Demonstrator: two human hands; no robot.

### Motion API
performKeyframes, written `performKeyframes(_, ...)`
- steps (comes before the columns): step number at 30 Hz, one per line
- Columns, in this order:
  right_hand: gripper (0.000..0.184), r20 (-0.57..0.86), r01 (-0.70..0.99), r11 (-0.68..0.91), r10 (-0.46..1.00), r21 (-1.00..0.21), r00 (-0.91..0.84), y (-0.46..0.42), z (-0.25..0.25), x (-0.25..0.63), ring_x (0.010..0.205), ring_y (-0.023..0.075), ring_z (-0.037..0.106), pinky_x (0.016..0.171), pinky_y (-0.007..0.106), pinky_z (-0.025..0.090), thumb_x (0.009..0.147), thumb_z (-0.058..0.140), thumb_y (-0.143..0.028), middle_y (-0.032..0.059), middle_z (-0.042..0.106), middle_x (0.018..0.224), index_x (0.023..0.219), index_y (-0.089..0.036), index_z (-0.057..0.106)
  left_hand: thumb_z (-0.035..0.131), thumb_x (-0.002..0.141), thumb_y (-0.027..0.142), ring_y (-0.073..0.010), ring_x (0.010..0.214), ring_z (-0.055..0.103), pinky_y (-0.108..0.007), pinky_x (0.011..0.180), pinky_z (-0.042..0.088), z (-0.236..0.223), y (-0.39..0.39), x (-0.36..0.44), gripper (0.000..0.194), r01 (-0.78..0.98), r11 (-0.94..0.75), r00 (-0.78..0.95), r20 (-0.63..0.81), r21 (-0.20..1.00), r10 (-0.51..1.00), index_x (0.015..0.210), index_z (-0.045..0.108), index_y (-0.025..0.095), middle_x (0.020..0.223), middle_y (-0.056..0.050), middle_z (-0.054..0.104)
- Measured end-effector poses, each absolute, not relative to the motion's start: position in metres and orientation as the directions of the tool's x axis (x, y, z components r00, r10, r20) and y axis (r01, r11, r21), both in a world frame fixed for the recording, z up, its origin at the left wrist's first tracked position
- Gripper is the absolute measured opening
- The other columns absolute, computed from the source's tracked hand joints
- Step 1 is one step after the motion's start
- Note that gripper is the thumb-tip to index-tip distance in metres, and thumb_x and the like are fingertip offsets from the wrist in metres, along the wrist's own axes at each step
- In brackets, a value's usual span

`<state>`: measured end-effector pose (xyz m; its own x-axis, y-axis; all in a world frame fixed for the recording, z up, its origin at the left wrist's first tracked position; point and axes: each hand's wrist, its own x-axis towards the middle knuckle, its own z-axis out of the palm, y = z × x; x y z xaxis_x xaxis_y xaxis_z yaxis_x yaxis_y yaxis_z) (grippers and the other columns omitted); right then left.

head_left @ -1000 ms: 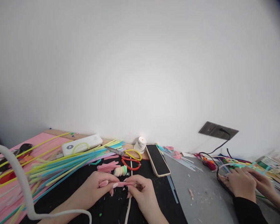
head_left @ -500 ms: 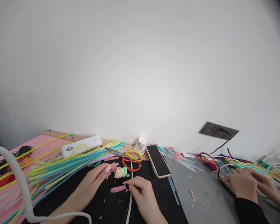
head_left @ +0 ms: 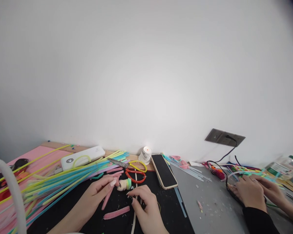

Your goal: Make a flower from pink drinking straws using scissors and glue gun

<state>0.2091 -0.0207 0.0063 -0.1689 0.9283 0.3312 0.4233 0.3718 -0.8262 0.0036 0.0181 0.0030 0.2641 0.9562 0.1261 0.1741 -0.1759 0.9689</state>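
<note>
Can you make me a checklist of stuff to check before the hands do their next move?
1. Left hand holds a pink strip: ok, it pokes out below.
2. Right hand free: ok, open, nothing visible in it.
3. Loose pink strip near: ok, it lies on the black mat between the hands.
4. Scissors fully shut: cannot tell.
5. Grey table tidy: not ok, scraps lie there.
</note>
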Motion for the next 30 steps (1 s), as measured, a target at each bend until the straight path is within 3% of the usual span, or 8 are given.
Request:
performKeyframes(3, 0.024, 0.334, 0.415, 0.39, 0.92, -0.822, -0.204, -0.023, 0.006, 0.205, 0.077, 0.0197, 0.061, 0.071, 0.027, 0.045, 0.071, 0.062, -0.004, 0.0041, 0.07, 0.079, 0.083, -0.021, 0.073, 0.058, 0.081, 0.05, -0.0169, 0.065, 0.058, -0.028, 0.064, 0.049, -0.002, 0.015, 0.009, 0.032, 0.065, -0.082, 0.355, 0.054, 0.995, 0.933, 0.075, 0.06, 0.019, 0.068, 0.0, 0.065)
performKeyframes(8, 0.016, 0.235, 0.455, 0.303, 0.951, -0.837, -0.201, -0.025, -0.002, 0.198, 0.055, 0.0124, 0.049, 0.057, 0.023, 0.038, 0.07, 0.064, -0.006, -0.0018, 0.061, 0.061, 0.076, -0.019, 0.073, 0.069, 0.074, 0.041, -0.0146, 0.062, 0.056, -0.026, 0.062, 0.047, -0.005, 0.008, 0.018, 0.028, -0.04, 0.032, 0.432, -0.012, 0.999, 0.902, 0.071, 0.051, 0.019, 0.062, 0.003, 0.06)
performKeyframes(16, 0.01, 0.2, 0.442, 0.292, 0.949, -0.848, -0.245, -0.027, -0.003, 0.198, 0.055, 0.009, 0.041, 0.052, 0.02, 0.03, 0.076, 0.056, -0.007, -0.0049, 0.048, 0.063, 0.073, -0.017, 0.058, 0.063, 0.078, 0.029, -0.0153, 0.071, 0.055, -0.025, 0.067, 0.047, -0.002, 0.004, 0.015, 0.013, 0.17, -0.125, 0.366, 0.055, 0.978, 0.929, 0.084, 0.064, 0.017, 0.074, 0.001, 0.057)
performKeyframes(21, 0.015, 0.094, 0.41, 0.225, 0.944, -0.884, -0.316, -0.029, -0.001, 0.201, 0.054, 0.0089, 0.039, 0.051, 0.02, 0.029, 0.085, 0.057, -0.022, -0.0054, 0.047, 0.062, 0.073, -0.019, 0.048, 0.061, 0.078, 0.028, -0.0153, 0.069, 0.056, -0.023, 0.063, 0.045, 0.001, 0.003, 0.015, 0.012, 0.263, -0.18, 0.42, 0.056, 0.948, 0.906, 0.076, 0.066, 0.017, 0.073, -0.001, 0.061)
performKeyframes(25, 0.024, 0.054, 0.402, 0.168, 0.958, -0.9, -0.281, -0.028, 0.001, 0.202, 0.051, 0.0085, 0.036, 0.048, 0.02, 0.026, 0.082, 0.063, -0.026, -0.007, 0.043, 0.057, 0.068, -0.02, 0.044, 0.061, 0.078, 0.032, -0.0146, 0.063, 0.056, -0.022, 0.057, 0.044, 0.005, 0.002, 0.016, 0.017, 0.29, -0.169, 0.46, 0.018, 0.942, 0.888, 0.073, 0.066, 0.017, 0.068, 0.0, 0.062)
performKeyframes(30, 0.024, 0.073, 0.373, 0.159, 0.97, -0.914, -0.232, -0.026, 0.004, 0.203, 0.05, 0.0082, 0.035, 0.047, 0.02, 0.026, 0.081, 0.064, -0.027, -0.0077, 0.041, 0.055, 0.067, -0.02, 0.046, 0.06, 0.077, 0.032, -0.0147, 0.06, 0.056, -0.022, 0.056, 0.042, 0.009, 0.001, 0.016, 0.018, 0.396, -0.234, 0.393, 0.067, 0.888, 0.917, 0.067, 0.068, 0.019, 0.065, 0.0, 0.066)
